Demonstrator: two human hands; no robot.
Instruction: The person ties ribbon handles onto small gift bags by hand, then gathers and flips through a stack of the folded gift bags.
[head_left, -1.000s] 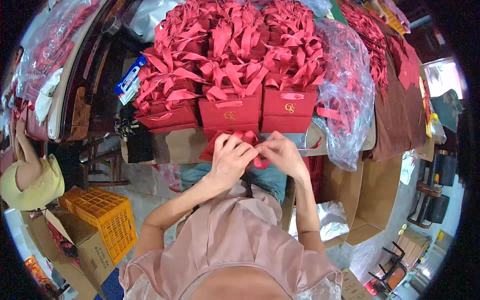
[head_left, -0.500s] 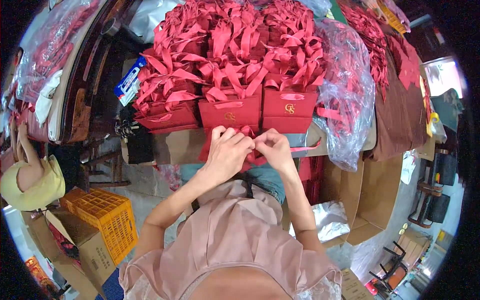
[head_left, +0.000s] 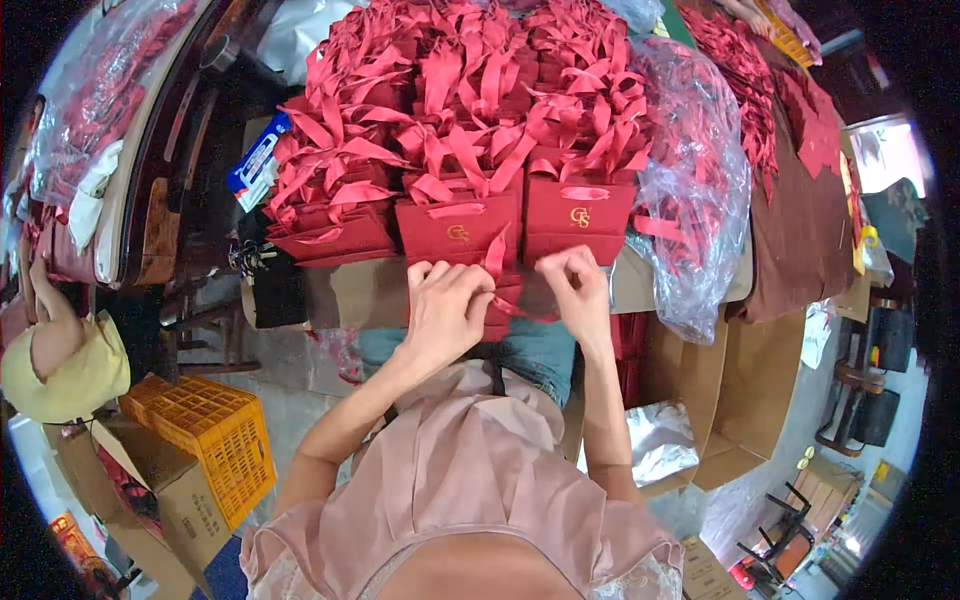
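Note:
My left hand is closed on a small red paper gift bag at the table's front edge, above my lap. A pink-red ribbon stands up beside its fingers, and a ribbon tail trails toward the other hand. Just right of the bag, my right hand is raised with thumb and fingers pinched together. Whatever lies between those fingertips is too small to make out. Beyond both hands, finished-looking red bags with ribbon handles stand in three packed rows; the nearest are the middle bag and the right bag.
A clear plastic sack of red ribboned pieces lies right of the rows. At left are a blue-and-white box, an orange crate and a person in a yellow top. An open cardboard box stands lower right.
My right hand has moved right, away from the left hand, and the ribbon between them has shifted. The left hand has moved slightly left and still grips the bag.

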